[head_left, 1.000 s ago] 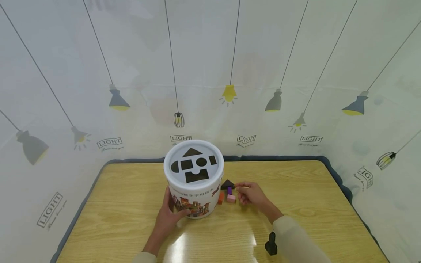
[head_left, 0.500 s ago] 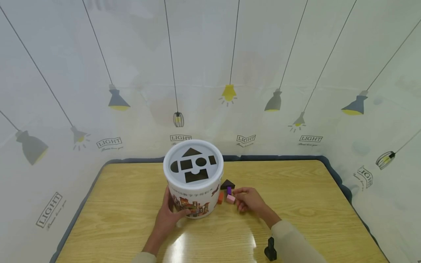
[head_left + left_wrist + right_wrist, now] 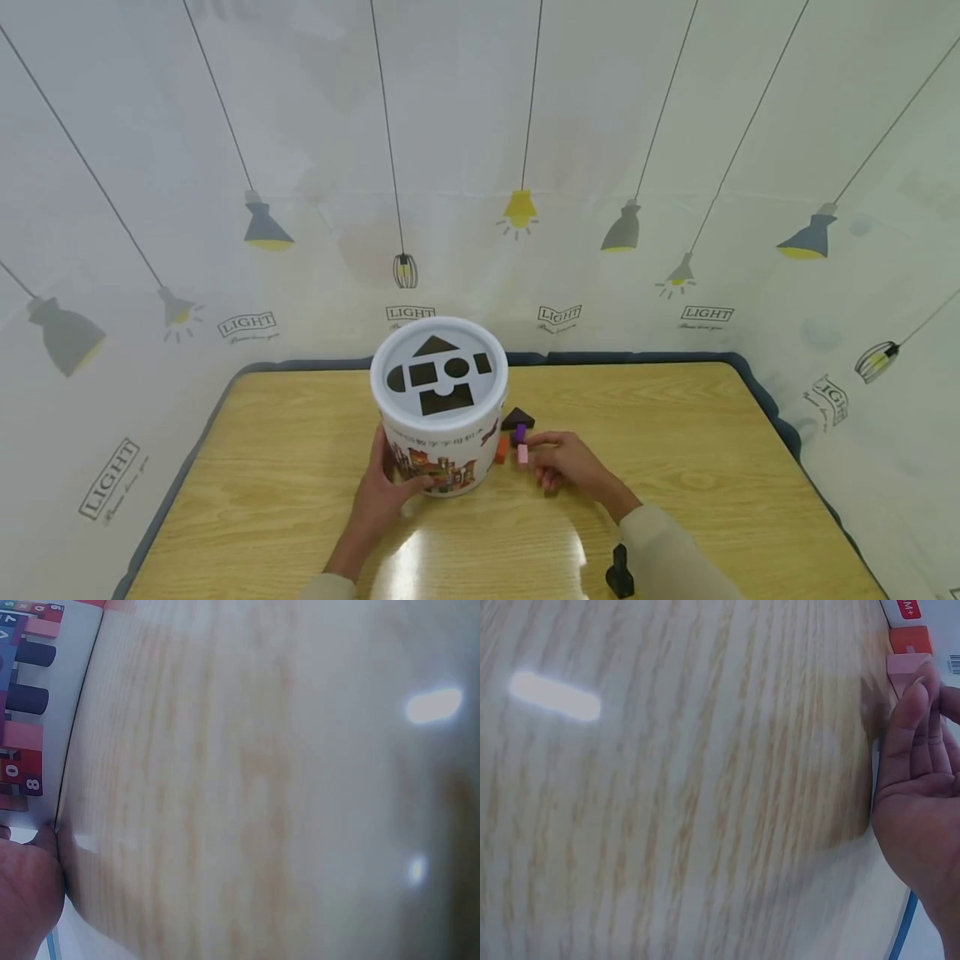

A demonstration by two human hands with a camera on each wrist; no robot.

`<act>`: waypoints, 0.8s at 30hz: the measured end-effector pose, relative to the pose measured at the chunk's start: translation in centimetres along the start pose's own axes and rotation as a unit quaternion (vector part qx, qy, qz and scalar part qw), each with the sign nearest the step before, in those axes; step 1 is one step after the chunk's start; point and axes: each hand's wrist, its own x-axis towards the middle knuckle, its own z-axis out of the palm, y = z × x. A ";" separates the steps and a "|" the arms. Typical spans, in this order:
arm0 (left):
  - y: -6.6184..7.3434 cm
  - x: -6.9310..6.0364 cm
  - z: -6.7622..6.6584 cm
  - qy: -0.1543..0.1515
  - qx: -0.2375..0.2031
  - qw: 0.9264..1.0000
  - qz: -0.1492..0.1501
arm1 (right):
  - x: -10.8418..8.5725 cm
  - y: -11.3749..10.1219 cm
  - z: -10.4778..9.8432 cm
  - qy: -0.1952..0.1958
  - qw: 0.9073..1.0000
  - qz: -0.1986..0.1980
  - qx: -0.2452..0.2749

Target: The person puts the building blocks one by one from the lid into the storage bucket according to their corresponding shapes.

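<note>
Bucket (image 3: 441,433) on table (image 3: 675,433), blocks (image 3: 522,454) just right of it

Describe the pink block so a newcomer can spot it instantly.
On the wooden table stands a big white bucket with dark shapes on its lid. Just right of it, by the right hand, small blocks cluster. The pink block stands out by colour from the orange block, purple block and dark triangular block.

Pale walls (image 3: 465,100) printed with hanging lamps (image 3: 521,210) and LIGHT labels (image 3: 707,314) rise behind and beside a wood-grain table (image 3: 690,442) with a dark blue strip (image 3: 637,358) along its far edge and bright reflections (image 3: 405,567)
</note>
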 end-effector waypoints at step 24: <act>0.8 -0.3 -0.2 -0.005 -0.006 1.000 -0.007 | -0.3 -1.0 0.9 -0.032 0.999 -0.018 -0.011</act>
